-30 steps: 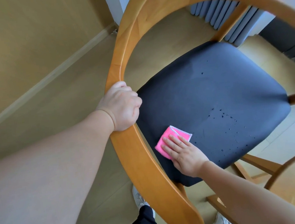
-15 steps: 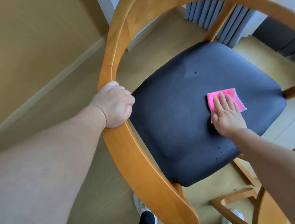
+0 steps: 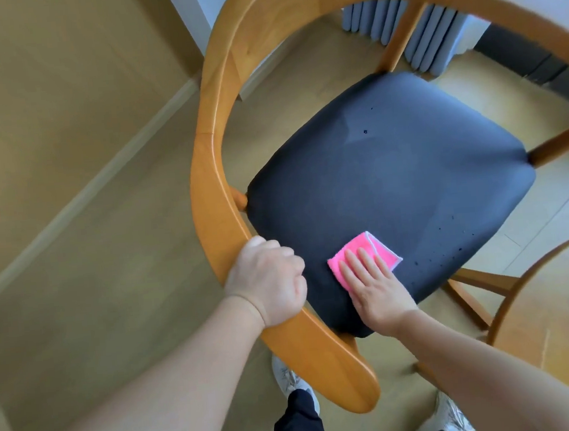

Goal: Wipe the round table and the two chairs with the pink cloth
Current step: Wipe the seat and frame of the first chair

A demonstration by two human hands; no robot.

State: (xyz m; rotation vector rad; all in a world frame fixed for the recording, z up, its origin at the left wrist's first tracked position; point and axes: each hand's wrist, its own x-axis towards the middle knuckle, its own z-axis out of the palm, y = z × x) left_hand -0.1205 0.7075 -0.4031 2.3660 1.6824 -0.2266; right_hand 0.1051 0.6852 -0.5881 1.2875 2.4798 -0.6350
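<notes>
Bright daylight top right, wide-angle warp, edges blurry.

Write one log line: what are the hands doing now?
left hand: grips wooden chair armrest | right hand: presses pink cloth flat on dark seat cushion

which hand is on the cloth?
The right hand, fingers flat on the pink cloth on the seat; the left hand grips the wooden armrest.

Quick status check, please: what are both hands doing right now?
Left hand grips curved wooden chair rail. Right hand flat, pressing folded pink cloth on dark padded seat. Nothing blocking.
</notes>
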